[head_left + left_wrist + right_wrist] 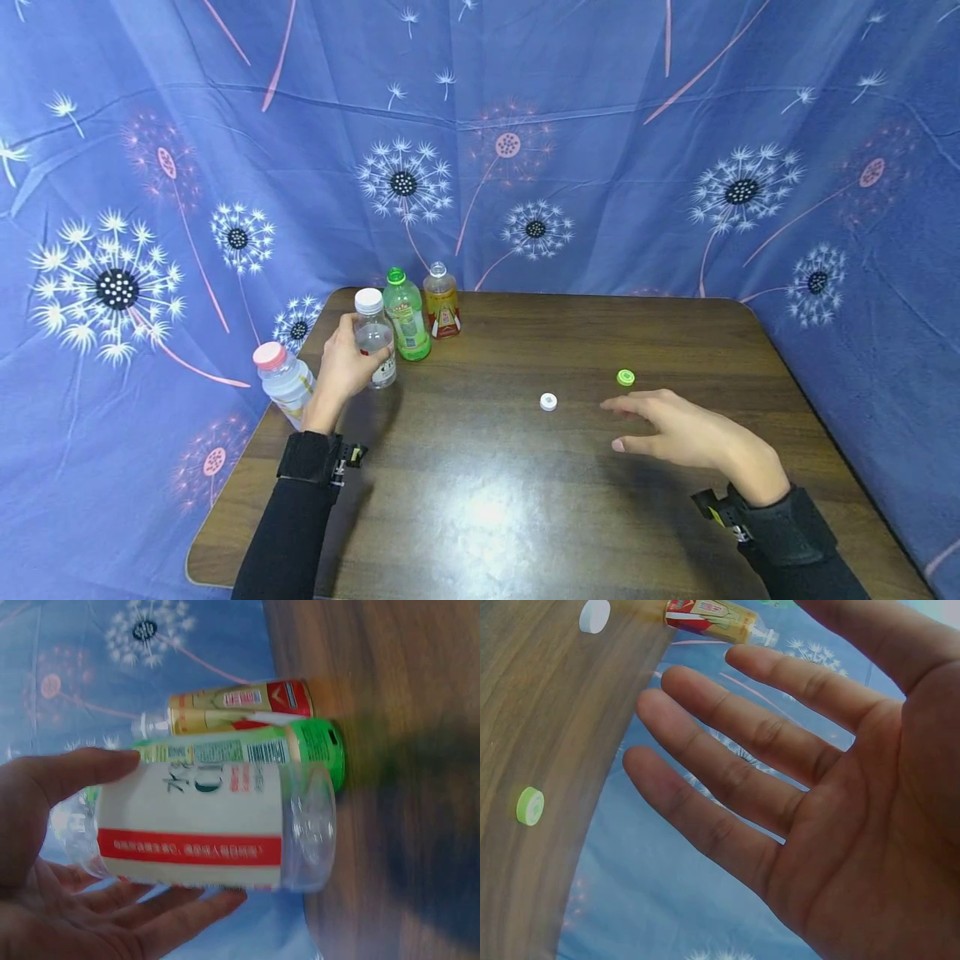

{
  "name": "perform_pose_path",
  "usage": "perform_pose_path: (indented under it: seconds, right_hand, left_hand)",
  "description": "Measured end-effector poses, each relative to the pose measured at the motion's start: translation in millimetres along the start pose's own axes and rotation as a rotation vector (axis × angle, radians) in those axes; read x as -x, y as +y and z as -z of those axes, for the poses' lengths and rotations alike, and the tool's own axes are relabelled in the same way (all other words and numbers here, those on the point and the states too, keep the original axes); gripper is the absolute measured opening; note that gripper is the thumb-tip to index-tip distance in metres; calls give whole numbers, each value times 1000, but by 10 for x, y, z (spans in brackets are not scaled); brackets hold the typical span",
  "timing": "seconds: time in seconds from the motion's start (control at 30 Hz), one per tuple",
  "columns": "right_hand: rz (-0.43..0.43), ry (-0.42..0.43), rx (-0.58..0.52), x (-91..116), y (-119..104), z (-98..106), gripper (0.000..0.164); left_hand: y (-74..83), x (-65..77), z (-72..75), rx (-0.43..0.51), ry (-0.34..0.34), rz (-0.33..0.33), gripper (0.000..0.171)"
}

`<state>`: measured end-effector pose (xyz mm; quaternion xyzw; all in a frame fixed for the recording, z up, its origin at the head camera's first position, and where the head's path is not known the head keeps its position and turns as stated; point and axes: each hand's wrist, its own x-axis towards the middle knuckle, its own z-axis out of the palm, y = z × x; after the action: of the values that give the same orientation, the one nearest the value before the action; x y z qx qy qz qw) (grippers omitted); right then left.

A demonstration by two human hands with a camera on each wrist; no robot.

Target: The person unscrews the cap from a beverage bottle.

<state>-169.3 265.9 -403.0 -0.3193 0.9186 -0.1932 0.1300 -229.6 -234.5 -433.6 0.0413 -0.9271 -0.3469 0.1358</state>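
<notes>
My left hand (347, 367) is around a clear plastic bottle (382, 372) with a white cap (368, 301), thumb on one side and fingers on the other. A white label with a red band (191, 847) wraps this bottle in the left wrist view. Right beside it stands a green bottle (408, 321) with an open mouth, then a small yellow-and-red bottle (442, 304), also uncapped. Over the right part of the table, my right hand (675, 429) is spread and holds nothing. Nearest to it are a green cap (626, 377) and a white cap (548, 402).
A clear bottle with a pink cap (270, 356) stands at the table's left edge, partly behind my left hand. The brown wooden table (480, 467) ends against a blue dandelion-print cloth (600, 150) at the back and sides.
</notes>
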Motion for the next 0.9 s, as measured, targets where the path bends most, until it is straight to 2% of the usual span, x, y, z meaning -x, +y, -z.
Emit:
perform_pose_path:
  seconds: [0.37, 0.73, 0.9]
  right_hand:
    - [-11, 31, -4, 44, 71, -50, 57]
    - [-32, 10, -48, 123, 172, -107, 59]
    - [-44, 12, -58, 141, 189, -136, 60]
  left_hand:
    - [-139, -344, -39, 59, 117, 149, 76]
    - [-314, -576, -118, 85, 166, 209, 74]
    - [-389, -675, -124, 81, 200, 262, 74]
